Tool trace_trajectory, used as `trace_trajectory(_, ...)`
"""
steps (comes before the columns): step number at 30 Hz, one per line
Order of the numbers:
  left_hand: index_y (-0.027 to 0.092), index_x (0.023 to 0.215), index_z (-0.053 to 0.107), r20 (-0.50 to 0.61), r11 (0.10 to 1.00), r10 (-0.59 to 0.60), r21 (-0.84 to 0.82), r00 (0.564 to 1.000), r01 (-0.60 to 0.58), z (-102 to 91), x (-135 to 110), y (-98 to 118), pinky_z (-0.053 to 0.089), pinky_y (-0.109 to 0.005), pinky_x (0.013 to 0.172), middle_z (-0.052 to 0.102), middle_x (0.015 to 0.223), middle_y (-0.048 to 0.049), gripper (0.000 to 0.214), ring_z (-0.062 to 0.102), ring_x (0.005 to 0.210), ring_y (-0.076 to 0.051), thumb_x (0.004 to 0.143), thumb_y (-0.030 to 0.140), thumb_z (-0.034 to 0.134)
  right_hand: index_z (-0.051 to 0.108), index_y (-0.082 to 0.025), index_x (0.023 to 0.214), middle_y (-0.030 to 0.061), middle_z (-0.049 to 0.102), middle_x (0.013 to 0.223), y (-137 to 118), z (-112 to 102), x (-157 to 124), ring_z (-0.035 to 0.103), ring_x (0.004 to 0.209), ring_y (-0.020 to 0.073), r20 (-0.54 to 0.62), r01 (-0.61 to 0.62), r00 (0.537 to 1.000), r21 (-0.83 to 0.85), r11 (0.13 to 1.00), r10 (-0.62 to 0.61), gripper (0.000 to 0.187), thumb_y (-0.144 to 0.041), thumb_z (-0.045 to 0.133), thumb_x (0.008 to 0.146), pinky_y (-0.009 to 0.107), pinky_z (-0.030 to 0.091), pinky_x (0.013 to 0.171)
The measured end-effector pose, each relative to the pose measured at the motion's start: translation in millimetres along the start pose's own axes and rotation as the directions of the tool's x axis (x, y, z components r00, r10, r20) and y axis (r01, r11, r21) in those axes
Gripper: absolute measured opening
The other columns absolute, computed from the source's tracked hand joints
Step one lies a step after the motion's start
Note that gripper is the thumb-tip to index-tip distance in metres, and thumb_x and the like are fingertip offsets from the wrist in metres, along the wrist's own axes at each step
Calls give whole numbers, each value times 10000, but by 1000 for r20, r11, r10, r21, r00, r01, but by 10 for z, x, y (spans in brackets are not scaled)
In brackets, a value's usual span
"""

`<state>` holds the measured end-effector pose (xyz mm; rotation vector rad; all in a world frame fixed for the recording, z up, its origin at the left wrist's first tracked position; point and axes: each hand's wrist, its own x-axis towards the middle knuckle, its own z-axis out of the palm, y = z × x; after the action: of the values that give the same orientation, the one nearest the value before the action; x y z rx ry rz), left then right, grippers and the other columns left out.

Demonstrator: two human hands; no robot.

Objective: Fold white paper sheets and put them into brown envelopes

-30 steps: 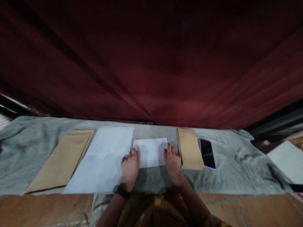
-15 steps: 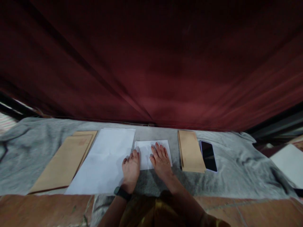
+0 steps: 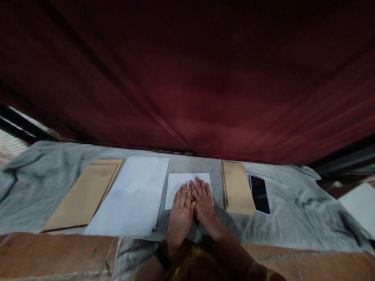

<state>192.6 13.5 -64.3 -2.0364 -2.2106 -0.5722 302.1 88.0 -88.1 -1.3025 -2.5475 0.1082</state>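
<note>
We press our left hand (image 3: 181,212) and right hand (image 3: 202,200) flat, fingers spread and side by side, on the small folded white paper sheet (image 3: 187,185) lying on the grey cloth (image 3: 293,210), seemingly to hold its fold down. A larger white paper sheet (image 3: 131,199) and tan envelopes (image 3: 83,197) lie left; a narrow tan envelope stack (image 3: 237,188) and black phone (image 3: 259,189) lie right, clear of us.

I can't read any text here: the faint reddish mark on the left brown envelope (image 3: 84,195) is too blurred.
</note>
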Motion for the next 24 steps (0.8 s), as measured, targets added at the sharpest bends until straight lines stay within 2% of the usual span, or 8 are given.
trace_trajectory(2,107,1591,256,-20,999,-11,-52,1000,10,100,-66,36,364,-494,1197,369,1623,-177,590,301,1525,-280,1030,263,353,348,-255,1585,81,270,1669,13,-3,-1,245,1541,271,4,11,1000,7,1000,-11,546,-284,420,1045,506,211,1240)
trace_trajectory(5,126,1606,214,-43,996,-38,-77,998,35,141,-120,-3,362,-528,1202,343,1635,-176,617,272,1537,-287,1031,290,366,409,-238,1557,83,335,1646,4,-27,16,278,1528,267,-9,-12,1000,29,999,13,505,-294,399,1055,511,224,1237)
trace_trajectory(9,132,1585,292,-21,998,-35,-57,999,34,119,-153,-109,386,-519,1193,389,1612,-173,589,312,1520,-287,1025,289,387,426,-174,1545,112,388,1617,4,-77,4,316,1510,251,-17,0,1000,51,999,1,501,-270,392,1054,490,254,1231)
trace_trajectory(12,141,1557,366,23,999,-28,-24,999,28,106,-178,-138,380,-508,1198,408,1603,-155,558,326,1515,-285,1018,284,395,438,-183,1537,107,389,1618,42,-103,-67,325,1507,243,-19,19,1000,47,999,-18,492,-268,391,1055,481,268,1226)
trace_trajectory(18,130,1532,418,8,999,-43,17,999,43,87,-138,-46,324,-519,1223,396,1607,-155,535,324,1515,-290,1020,282,386,447,-184,1533,114,385,1619,103,-112,-197,312,1513,270,-32,-15,999,19,1000,15,498,-321,412,1056,489,285,1214)
trace_trajectory(22,208,1533,429,29,999,5,34,1000,-6,133,-47,7,297,-542,1231,416,1605,-84,513,324,1516,-277,1026,263,370,460,-196,1527,100,390,1618,99,-108,-207,315,1512,266,-40,-17,999,4,1000,17,486,-256,395,1050,474,278,1217)
trace_trajectory(24,214,1531,431,43,999,21,47,999,-23,156,-44,-13,300,-542,1230,426,1599,-80,508,336,1511,-275,1032,293,377,462,-201,1527,100,389,1619,100,-108,-212,313,1513,268,-43,-22,999,-3,1000,22,487,-251,409,1045,470,282,1214)
